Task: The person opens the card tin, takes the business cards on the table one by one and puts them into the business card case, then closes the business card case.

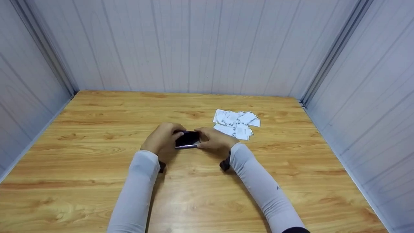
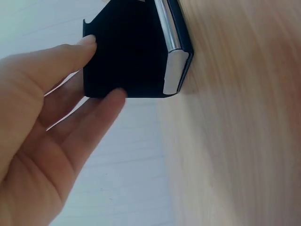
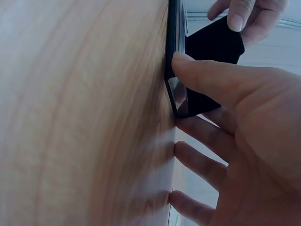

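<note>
On one table [image 1: 81, 191], the left hand [image 1: 161, 137] and right hand [image 1: 216, 139] pinch one black case [image 1: 187, 139] by opposite ends.

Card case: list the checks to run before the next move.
1. Lid raised: ok, it stands up from the card case.
2. Left hand steadying the lid: ok, thumb and fingers hold it near its edge.
3. Right hand holding the case: ok, its thumb lies on the metal rim.
4. White cards squared into one stack: not ok, they lie spread on the table.
5. Case empty inside: cannot tell, the interior is not clearly shown.
</note>
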Action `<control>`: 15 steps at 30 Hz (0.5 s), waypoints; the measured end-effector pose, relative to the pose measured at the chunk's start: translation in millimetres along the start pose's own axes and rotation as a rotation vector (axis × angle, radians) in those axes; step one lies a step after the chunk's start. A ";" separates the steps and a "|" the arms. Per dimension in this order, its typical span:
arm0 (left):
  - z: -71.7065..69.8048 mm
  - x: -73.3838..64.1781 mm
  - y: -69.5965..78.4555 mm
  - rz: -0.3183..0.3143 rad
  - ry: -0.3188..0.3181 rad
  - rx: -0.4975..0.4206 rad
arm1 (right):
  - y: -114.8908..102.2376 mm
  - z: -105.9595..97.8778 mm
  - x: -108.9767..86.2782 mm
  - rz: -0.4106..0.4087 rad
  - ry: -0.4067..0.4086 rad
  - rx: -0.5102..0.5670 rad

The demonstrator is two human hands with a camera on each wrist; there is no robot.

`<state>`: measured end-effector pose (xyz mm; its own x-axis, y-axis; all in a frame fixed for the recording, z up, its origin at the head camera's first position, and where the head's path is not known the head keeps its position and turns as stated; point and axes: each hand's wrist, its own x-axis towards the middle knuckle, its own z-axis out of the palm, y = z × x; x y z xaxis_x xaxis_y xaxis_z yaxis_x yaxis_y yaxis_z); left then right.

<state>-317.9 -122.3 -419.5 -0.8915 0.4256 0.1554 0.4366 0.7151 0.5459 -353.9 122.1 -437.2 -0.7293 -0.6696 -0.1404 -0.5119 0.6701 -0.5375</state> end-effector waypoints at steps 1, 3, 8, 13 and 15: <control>-0.4 0.8 -0.6 -0.003 0.022 -0.005 | 0.3 0.1 0.3 -0.001 0.002 0.004; -1.1 1.7 -1.4 -0.014 0.064 -0.003 | 1.5 0.5 1.0 -0.003 0.004 0.005; 0.0 2.0 -3.2 -0.025 0.175 0.024 | 2.7 1.2 1.6 -0.011 0.002 0.008; 1.3 3.6 -2.8 -0.038 0.250 0.039 | 1.0 0.8 -0.6 0.041 0.011 0.053; 1.5 5.0 -2.3 -0.052 0.262 0.035 | 1.1 1.4 -1.3 0.074 0.026 0.079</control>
<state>-323.2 -121.0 -421.2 -0.9118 0.2327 0.3384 0.3891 0.7531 0.5304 -352.9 123.3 -438.8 -0.7761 -0.6097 -0.1612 -0.4191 0.6896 -0.5905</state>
